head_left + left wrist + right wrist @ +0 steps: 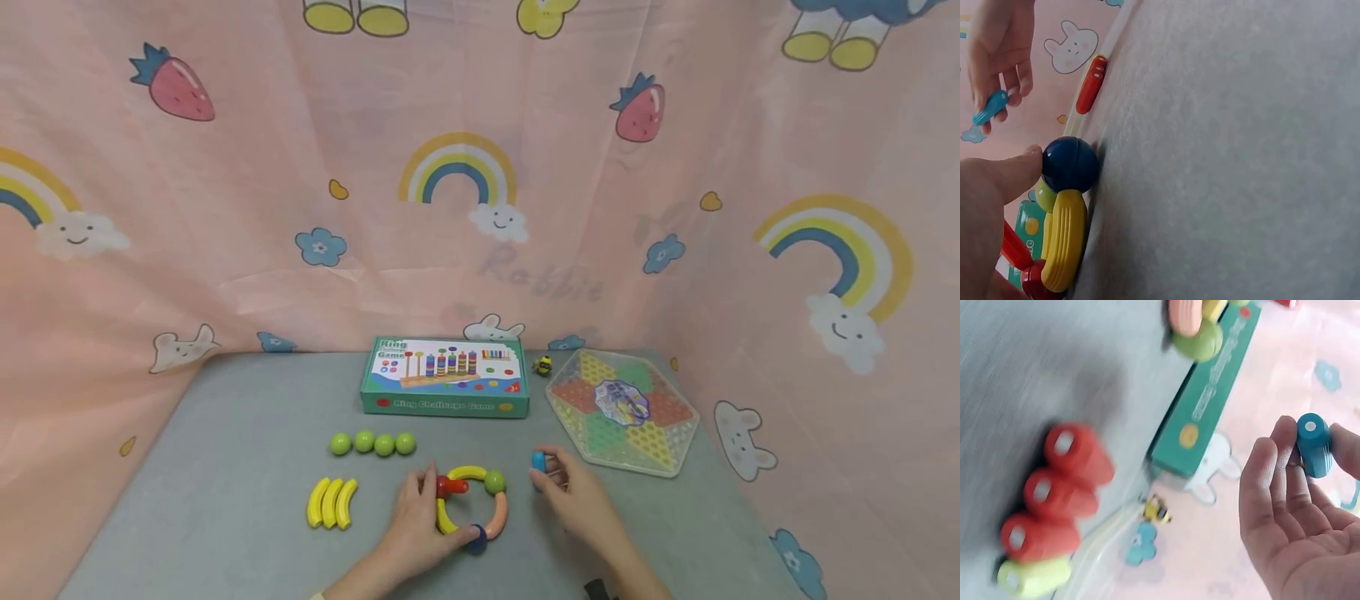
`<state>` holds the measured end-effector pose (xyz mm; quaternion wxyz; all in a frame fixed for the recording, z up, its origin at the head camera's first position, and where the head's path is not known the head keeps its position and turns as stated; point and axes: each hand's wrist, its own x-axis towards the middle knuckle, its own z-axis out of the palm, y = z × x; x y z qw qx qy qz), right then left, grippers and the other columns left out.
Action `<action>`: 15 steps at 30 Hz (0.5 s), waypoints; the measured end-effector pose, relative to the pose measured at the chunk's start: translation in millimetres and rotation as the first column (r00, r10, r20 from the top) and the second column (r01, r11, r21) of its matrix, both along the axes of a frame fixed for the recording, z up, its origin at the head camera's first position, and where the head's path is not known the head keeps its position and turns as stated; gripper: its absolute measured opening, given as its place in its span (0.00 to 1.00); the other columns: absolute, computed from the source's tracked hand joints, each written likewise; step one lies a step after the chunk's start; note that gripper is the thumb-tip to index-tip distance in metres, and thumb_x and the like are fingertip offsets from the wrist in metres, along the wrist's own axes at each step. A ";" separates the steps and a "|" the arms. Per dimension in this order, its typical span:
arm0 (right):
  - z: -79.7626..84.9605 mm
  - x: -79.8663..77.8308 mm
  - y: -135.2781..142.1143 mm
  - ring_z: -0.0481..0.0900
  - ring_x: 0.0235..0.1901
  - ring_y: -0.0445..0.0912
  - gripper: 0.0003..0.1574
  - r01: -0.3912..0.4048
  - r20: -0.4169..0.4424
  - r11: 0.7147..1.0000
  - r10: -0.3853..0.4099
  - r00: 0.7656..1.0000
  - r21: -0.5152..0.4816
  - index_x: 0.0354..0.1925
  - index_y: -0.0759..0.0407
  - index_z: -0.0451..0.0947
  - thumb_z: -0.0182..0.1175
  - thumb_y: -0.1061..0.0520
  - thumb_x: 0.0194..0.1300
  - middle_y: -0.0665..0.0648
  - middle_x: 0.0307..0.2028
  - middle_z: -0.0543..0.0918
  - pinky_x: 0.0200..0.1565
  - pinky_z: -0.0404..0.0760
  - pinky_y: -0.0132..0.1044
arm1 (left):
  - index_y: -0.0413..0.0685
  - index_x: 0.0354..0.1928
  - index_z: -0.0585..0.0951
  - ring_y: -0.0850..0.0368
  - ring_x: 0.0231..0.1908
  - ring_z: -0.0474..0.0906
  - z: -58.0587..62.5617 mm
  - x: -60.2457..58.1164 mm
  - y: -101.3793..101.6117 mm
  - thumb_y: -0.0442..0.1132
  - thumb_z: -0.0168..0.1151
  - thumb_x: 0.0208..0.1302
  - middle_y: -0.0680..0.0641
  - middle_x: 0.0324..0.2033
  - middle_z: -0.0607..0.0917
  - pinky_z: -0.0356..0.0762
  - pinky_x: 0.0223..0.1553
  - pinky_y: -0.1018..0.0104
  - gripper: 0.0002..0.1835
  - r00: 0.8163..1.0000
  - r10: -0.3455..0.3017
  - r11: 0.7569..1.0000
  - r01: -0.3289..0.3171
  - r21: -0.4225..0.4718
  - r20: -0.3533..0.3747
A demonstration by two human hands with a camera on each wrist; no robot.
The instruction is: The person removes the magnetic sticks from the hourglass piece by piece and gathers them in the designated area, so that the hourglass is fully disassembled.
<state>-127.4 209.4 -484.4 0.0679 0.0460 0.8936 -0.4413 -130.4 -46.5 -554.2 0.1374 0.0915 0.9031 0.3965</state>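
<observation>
In the right hand [579, 498]: blue piece [1315, 450], pinched between thumb and fingertips, raised above grey tabletop [247, 450], right of and apart from the ring [501, 512]. Ring gripped in the left hand [415, 521], thumb against its dark blue ball [1071, 164], fingers at its red ball [1035, 281]. Grey tabletop between ring and blue piece; green box [446, 407] farther back, hexagonal board [607, 433] beyond the right hand. Blue piece short, ridged along the side, pale dot on one end. Ring round, in yellow, pink, red, green and dark blue.
</observation>
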 end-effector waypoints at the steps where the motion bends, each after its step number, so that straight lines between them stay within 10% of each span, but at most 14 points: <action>1: -0.3 0.2 4.3 0.81 0.42 0.43 0.27 0.018 -0.008 1.000 -0.018 1.000 -0.005 0.63 0.55 0.75 0.62 0.48 0.71 0.51 0.43 0.83 0.45 0.83 0.43 | 0.37 0.78 0.52 0.41 0.62 0.63 0.6 0.3 0.0 0.69 0.73 0.50 0.35 0.64 0.63 0.68 0.62 0.37 0.65 1.000 0.000 1.000 0.000 0.003 0.008; 15: -12.3 4.3 51.4 0.84 0.39 0.46 0.32 0.057 -0.058 0.996 -0.054 0.997 0.063 0.61 0.64 0.77 0.65 0.46 0.68 0.57 0.43 0.85 0.43 0.85 0.44 | 0.45 0.78 0.56 0.39 0.64 0.63 1.9 3.1 5.4 0.72 0.76 0.40 0.35 0.67 0.62 0.69 0.61 0.34 0.68 0.996 0.064 0.997 -0.065 0.028 0.061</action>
